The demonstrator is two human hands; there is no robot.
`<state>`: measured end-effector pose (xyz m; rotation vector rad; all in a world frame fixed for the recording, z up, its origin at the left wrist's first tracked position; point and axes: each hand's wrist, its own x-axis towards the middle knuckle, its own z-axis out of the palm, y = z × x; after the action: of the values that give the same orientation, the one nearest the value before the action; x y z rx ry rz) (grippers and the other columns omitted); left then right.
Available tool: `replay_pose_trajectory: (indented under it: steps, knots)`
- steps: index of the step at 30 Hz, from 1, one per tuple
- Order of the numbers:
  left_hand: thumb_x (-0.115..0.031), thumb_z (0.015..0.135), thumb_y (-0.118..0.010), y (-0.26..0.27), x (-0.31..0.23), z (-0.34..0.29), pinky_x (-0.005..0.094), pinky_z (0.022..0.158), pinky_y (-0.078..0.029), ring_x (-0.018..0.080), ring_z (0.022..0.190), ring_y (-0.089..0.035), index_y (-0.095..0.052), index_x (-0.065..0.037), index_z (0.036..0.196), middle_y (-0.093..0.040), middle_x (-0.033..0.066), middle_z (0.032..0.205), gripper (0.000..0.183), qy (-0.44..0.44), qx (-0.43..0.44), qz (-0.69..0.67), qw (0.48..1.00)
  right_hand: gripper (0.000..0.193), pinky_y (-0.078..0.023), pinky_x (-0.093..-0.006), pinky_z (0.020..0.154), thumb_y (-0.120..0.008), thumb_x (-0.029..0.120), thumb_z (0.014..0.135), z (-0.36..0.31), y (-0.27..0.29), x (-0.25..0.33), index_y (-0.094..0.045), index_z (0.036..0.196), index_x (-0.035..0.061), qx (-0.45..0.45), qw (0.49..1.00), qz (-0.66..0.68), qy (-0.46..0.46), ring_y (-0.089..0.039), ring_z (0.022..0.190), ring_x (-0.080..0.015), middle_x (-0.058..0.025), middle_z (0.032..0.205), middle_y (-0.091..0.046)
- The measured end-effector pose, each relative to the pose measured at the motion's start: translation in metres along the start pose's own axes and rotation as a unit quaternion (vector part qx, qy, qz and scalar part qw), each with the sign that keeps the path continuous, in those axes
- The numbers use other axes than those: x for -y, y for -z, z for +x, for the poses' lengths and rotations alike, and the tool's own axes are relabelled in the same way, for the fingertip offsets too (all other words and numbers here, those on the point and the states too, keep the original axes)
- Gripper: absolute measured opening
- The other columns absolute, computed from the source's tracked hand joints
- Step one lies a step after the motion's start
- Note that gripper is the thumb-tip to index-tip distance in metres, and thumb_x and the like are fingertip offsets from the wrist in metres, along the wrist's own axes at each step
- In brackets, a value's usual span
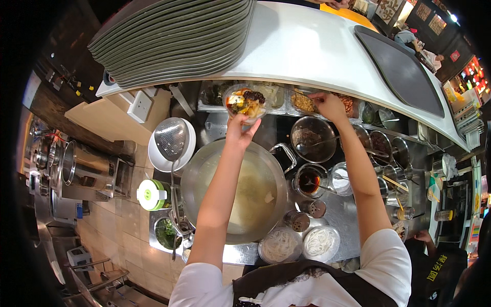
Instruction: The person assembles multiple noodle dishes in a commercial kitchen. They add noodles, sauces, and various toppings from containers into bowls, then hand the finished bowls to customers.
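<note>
My left hand [242, 132] holds a clear bowl [247, 104] from below, out over the far side of a big steel pot [188, 204]. Dark beans, yellow pieces and a pale soft topping fill the bowl. At the far counter, my right hand [327, 106] is closed over the topping trays, on what looks like a thin spoon [303, 94]; its far end is hard to make out. Yellow crunchy bits [303, 103] lie in the tray beside that hand, and reddish nuts [347, 105] in the one to its right. Cloudy liquid [248, 189] stands in the pot.
Dark trays [174, 46] are stacked on the white shelf [302, 41]. A perforated ladle [171, 137] rests over a white bowl [155, 156]. Right of the pot stand a pan of dark filling [312, 134] and dark sauce [309, 181]. Noodle-like strands [321, 243] fill tubs nearby. Another person [442, 271] stands at right.
</note>
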<state>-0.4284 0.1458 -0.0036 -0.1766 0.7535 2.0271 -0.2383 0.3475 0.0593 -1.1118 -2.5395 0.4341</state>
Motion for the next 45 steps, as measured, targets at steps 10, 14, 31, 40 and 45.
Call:
replay_pose_trajectory:
  steps: [10, 14, 31, 40, 45]
  knots:
    - [0.002, 0.071, -0.049, -0.042, 0.053, -0.001, 0.0472, 0.081, -0.049, 0.0316, 0.093, -0.051, -0.046, 0.002, 0.091, -0.049, 0.0141, 0.100, 0.020, 0.020, 0.012, -0.013, 1.000, 0.021, -0.050, -0.0370, 0.062, -0.051, 0.014, 0.072, -0.004, 0.020, -0.047, -0.066, 0.085, 0.0192, 0.041, 0.940, -0.338, 0.005, -0.060, 0.077, -0.0269, -0.0102, 0.085, -0.063]
    - [0.004, 0.070, -0.048, -0.026, 0.059, -0.002, 0.0453, 0.080, -0.049, 0.0277, 0.088, -0.052, -0.044, -0.003, 0.091, -0.050, 0.0117, 0.094, 0.023, 0.025, 0.013, -0.011, 1.000, 0.023, -0.049, -0.0352, 0.070, -0.050, 0.014, 0.071, -0.003, -0.004, -0.064, -0.066, 0.087, 0.0201, 0.155, 0.964, -0.216, 0.007, -0.059, 0.087, -0.0255, -0.0084, 0.093, -0.062]
    - [-0.001, 0.071, -0.050, -0.084, 0.150, -0.008, 0.0472, 0.079, -0.050, 0.0318, 0.091, -0.047, -0.047, 0.001, 0.082, -0.042, 0.0127, 0.097, 0.012, -0.024, -0.043, 0.014, 0.999, 0.025, -0.046, -0.0335, 0.070, -0.048, 0.021, 0.078, -0.040, 0.091, -0.133, -0.063, 0.097, 0.0260, 0.048, 0.998, 0.028, -0.013, -0.059, 0.080, -0.0237, -0.0053, 0.090, -0.063]
    - [-0.002, 0.073, -0.051, -0.119, 0.203, 0.001, 0.0485, 0.080, -0.049, 0.0360, 0.088, -0.048, -0.045, 0.003, 0.080, -0.041, 0.0150, 0.096, 0.010, 0.015, -0.020, 0.010, 1.000, 0.026, -0.048, -0.0373, 0.075, -0.049, 0.017, 0.073, -0.026, 0.092, -0.200, -0.063, 0.095, 0.0216, 0.097, 0.972, -0.210, -0.029, -0.059, 0.090, -0.0247, -0.0089, 0.099, -0.061]
    - [-0.004, 0.073, -0.051, -0.114, 0.214, 0.008, 0.0460, 0.083, -0.047, 0.0402, 0.096, -0.046, -0.045, 0.003, 0.082, -0.043, 0.0194, 0.104, 0.013, 0.040, -0.011, 0.034, 0.999, 0.031, -0.043, -0.0323, 0.083, -0.048, 0.017, 0.071, -0.011, 0.049, -0.248, -0.064, 0.096, 0.0247, 0.151, 0.975, 0.069, -0.145, -0.056, 0.096, -0.0230, -0.0049, 0.105, -0.059]
